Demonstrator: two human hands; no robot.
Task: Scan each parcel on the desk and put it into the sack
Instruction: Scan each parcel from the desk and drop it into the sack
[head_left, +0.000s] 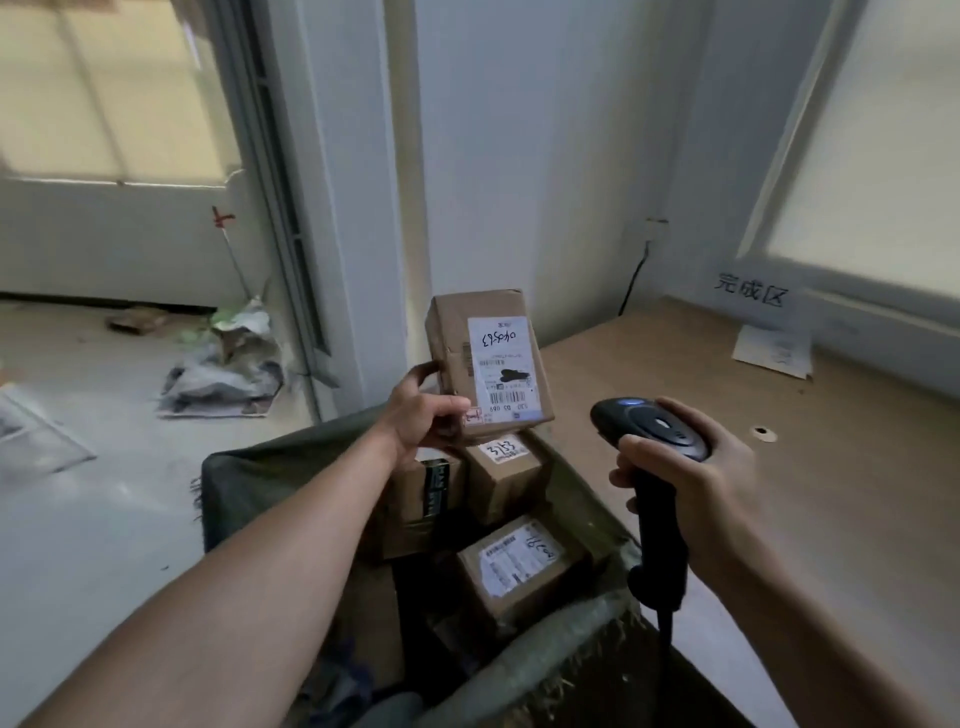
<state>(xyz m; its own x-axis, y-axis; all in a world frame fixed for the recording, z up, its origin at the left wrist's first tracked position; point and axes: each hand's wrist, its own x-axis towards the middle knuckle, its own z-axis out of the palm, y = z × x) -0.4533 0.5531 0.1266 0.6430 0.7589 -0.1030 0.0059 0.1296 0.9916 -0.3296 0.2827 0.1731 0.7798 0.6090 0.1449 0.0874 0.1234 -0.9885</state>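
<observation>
Our left hand (423, 415) grips a brown cardboard parcel (485, 364) at its lower left corner, thumb on the front face beside the label (501, 369), fingers curled behind; we hold the parcel upright in the air above the open mouth of the sack (244, 483), label towards us, its handwritten number upside down and its barcode near the lower edge. Our right hand (691, 467) wraps round the handle of a black scanner (649, 428), thumb on the rounded head; the head points left towards the parcel, near it but apart. The dark green sack stands against the left edge of the desk (779, 493); three brown boxes lie inside it, one with a handwritten label (506, 478) just under the held parcel, one with black tape (421, 504) beside it, one with a printed label (519, 564) nearer to us. A sheet of paper (774, 351) lies at the desk's far side, below a sign (750, 296); crumpled wrappers (228, 369) lie on the floor to the left.
</observation>
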